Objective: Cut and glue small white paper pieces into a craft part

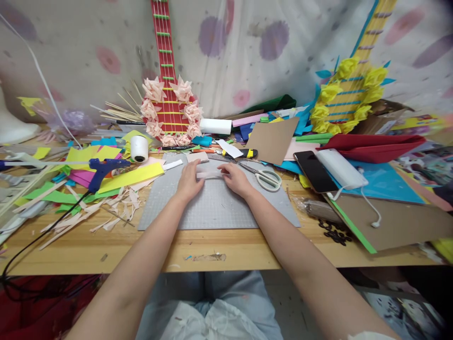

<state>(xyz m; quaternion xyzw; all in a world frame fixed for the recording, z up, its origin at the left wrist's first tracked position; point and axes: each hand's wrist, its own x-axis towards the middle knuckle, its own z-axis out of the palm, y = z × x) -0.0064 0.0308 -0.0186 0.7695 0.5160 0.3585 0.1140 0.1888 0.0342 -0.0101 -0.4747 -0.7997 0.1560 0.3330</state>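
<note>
A home craft corner: coloured paper scraps litter the wooden worktop, with a glue gun left, scissors, and paper guitars against the far cloth-hung wall.

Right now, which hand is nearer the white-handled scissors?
Right. The right hand lies just left of the white-handled scissors; the left hand is farther left, across the pale paper strip.

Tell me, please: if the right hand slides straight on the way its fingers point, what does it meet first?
The right hand points left, so it would probably meet the pale paper strip first, then the left hand.
</note>
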